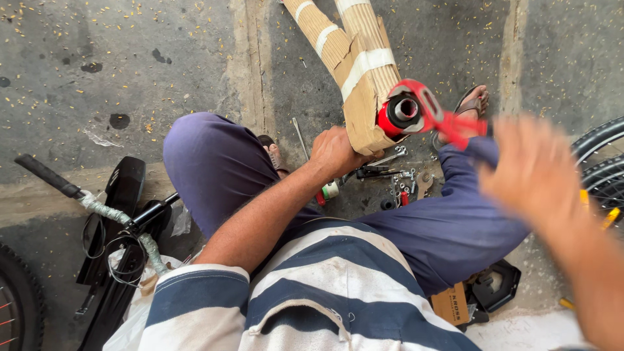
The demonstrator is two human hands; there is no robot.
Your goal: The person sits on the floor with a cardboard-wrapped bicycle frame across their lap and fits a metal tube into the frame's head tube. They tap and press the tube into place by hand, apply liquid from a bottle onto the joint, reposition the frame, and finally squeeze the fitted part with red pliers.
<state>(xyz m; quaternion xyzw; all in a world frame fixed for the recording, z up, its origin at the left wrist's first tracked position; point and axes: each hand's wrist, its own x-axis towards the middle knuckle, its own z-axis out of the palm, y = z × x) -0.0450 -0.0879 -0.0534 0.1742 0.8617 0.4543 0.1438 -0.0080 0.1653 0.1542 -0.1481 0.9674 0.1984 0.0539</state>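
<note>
Gripping cardboard-wrapped red frame (364,71), left hand (335,153) closed; right hand (533,172) open, blurred.

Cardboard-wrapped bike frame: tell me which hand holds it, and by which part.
The left hand grips the cardboard-wrapped frame at its lower end, beside the red tube end. The right hand, open and blurred, holds nothing.

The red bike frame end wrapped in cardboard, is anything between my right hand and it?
Nothing visible. The blurred right hand is raised just right of the red frame end, apart from it, with only floor behind the gap. The left hand grips the cardboard wrapping below.
</note>
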